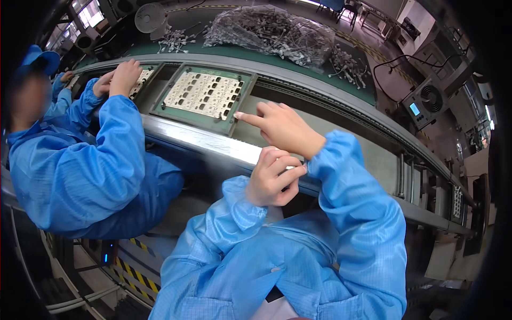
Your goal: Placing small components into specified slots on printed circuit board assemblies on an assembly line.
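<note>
A flat carrier frame with a green surface lies on the conveyor line in front of me, tilted in view. On it sits a pale, cream-coloured panel of boards, with rows of dark parts and cut-outs. My right hand reaches over the line from the right. Its index finger is stretched to the panel's near right corner, and the other fingers are loosely bent. Close below it, my left hand is curled up beside the right cuff, over the metal rail. A small whitish bit shows at its fingers, too small to name.
At the left a co-worker in blue has both hands over another carrier. Beyond the line lies a clear bag of cables with white connectors, loose cables beside it. A fan unit with a lit screen stands right.
</note>
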`<action>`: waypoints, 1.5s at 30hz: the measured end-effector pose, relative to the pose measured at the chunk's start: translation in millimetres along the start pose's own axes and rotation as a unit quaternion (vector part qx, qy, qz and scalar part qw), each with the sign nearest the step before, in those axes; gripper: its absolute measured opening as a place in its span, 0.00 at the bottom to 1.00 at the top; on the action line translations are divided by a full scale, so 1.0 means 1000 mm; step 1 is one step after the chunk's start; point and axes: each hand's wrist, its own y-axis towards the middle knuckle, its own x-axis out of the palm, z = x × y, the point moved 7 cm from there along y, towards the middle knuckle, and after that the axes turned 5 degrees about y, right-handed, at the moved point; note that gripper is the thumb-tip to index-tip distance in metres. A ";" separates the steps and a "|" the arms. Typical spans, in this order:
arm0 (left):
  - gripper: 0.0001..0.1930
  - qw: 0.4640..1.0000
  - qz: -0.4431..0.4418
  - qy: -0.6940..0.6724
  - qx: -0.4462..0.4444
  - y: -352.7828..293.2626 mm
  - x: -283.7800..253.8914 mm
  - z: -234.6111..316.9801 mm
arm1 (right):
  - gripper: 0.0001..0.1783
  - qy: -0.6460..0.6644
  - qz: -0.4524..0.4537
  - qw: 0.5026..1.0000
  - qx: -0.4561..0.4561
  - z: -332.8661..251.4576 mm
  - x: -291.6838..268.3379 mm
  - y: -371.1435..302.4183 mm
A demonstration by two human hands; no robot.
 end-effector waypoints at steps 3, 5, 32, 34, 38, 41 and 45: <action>0.22 0.995 0.052 -0.057 -0.059 0.003 -0.035 0.001 | 0.28 0.029 0.009 1.000 -0.005 -0.004 0.021 0.027; 0.23 0.999 0.042 -0.015 -0.014 0.017 -0.048 0.008 | 0.23 0.032 0.040 0.998 -0.020 -0.007 0.016 0.030; 0.14 0.824 -0.454 0.329 -0.083 0.174 0.224 -0.215 | 0.23 0.123 0.167 0.963 0.174 0.070 -0.112 -0.236; 0.12 0.864 -0.425 0.245 -0.111 0.184 0.218 -0.213 | 0.21 0.089 0.170 0.959 0.210 0.100 -0.117 -0.226; 0.14 0.911 -0.375 0.107 -0.132 0.207 0.171 -0.222 | 0.13 -0.074 0.190 0.929 0.309 0.183 -0.092 -0.190; 0.14 0.889 -0.405 0.018 -0.214 0.200 0.144 -0.218 | 0.13 -0.073 0.195 0.887 0.413 0.240 -0.071 -0.167; 0.13 0.913 -0.302 -0.119 -0.248 0.188 0.104 -0.221 | 0.14 -0.099 0.140 0.840 0.515 0.259 -0.068 -0.138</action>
